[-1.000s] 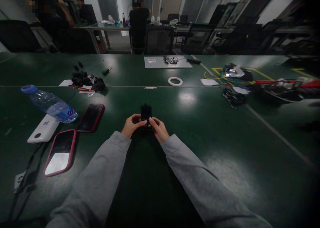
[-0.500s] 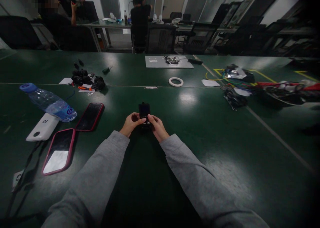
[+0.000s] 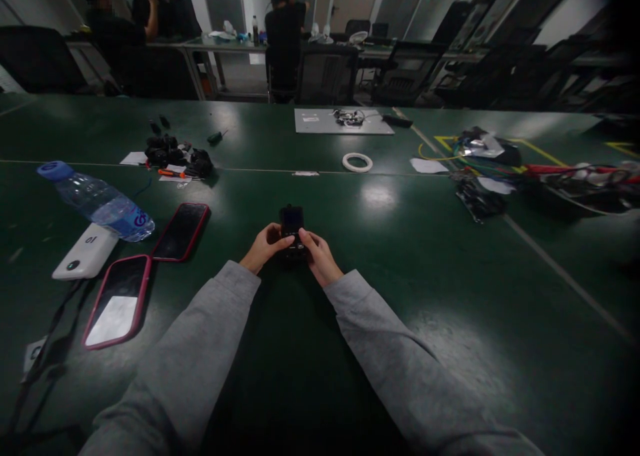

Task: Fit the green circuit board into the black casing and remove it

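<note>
A small black handheld device (image 3: 293, 221) with a dark screen and a few buttons is held upright between my two hands, just above or on the green table (image 3: 300, 349). My left hand (image 3: 265, 246) grips its left side, the thumb lying across the lower front by the buttons. On the other side my right hand (image 3: 319, 255) is closed around the right edge, its thumb pressed on the front below the screen. The fingers behind the device are hidden, and its exact kind is unclear.
To the left lie a water bottle (image 3: 100, 199), a white power bank (image 3: 86, 251) with a cable, and two red-cased phones (image 3: 181, 232) (image 3: 119, 303). Farther off are black parts (image 3: 175, 156), a tape roll (image 3: 357, 162), a grey board (image 3: 325, 121) and wires (image 3: 485, 149). People sit beyond.
The view has shifted slightly, so distant things sit a little farther right and higher. Both hands keep the same hold on the device.
</note>
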`<state>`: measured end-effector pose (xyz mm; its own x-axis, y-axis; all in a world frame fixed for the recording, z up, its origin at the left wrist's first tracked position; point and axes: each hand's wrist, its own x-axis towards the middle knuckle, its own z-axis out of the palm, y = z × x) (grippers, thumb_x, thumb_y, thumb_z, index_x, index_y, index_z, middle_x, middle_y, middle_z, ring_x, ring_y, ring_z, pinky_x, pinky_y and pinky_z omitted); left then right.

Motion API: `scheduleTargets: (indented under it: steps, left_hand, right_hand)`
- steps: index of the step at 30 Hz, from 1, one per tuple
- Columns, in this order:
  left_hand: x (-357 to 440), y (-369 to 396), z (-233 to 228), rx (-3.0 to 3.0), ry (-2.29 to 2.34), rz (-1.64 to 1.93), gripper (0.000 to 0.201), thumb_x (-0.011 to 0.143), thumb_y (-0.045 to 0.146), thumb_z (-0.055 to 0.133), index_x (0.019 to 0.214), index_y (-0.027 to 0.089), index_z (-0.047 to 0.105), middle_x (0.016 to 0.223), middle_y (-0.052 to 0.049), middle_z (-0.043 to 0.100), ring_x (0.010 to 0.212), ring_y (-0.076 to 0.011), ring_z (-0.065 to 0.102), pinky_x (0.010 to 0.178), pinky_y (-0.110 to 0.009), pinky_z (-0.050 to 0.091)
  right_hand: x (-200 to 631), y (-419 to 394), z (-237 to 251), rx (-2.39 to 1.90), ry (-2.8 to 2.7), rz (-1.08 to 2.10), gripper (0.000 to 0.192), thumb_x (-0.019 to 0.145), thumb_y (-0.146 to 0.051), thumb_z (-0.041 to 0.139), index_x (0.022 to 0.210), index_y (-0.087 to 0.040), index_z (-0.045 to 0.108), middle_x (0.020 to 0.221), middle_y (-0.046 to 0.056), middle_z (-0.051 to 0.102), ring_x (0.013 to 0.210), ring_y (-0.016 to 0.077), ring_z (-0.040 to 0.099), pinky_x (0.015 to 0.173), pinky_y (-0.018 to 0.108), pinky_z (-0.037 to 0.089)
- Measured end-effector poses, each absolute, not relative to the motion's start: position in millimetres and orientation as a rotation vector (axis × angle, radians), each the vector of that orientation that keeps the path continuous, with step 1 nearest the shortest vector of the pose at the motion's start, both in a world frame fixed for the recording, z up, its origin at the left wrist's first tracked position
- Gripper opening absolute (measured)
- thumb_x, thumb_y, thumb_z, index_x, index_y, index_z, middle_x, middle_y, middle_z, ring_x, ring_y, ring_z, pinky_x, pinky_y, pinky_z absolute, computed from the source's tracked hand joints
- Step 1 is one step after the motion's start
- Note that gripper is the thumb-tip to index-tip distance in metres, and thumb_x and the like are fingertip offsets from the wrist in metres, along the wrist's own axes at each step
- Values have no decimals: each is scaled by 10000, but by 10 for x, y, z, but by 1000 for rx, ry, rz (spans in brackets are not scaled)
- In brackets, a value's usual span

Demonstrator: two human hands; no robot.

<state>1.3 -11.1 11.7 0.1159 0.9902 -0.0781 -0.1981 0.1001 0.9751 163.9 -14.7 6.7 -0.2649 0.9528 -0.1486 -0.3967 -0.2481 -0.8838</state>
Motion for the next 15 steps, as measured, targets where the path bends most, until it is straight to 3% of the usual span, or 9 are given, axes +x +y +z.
scheduleTargets:
  steps: [10, 15]
  left_hand:
    - [24, -125, 114, 1020, 1005, 1194, 381, 658, 385, 809, 867, 163, 580, 891, -9, 605, 880, -151, 575, 854, -306, 430]
    - [33, -128, 128, 1023, 1063, 1197, 397, 649, 407, 811, 864, 160, 587, 877, -13, 604, 870, -153, 571, 837, -300, 427]
  right_hand:
    - [1660, -119, 45, -885, -941, 1745, 423, 745, -534, 752, 944, -175, 647, 998, 49, 632, 953, 166, 582, 805, 264, 455]
    - [1668, -100, 84, -858, -934, 1784, 451, 649, -446, 839, 958, -180, 646, 981, 29, 627, 923, 144, 576, 837, 259, 446]
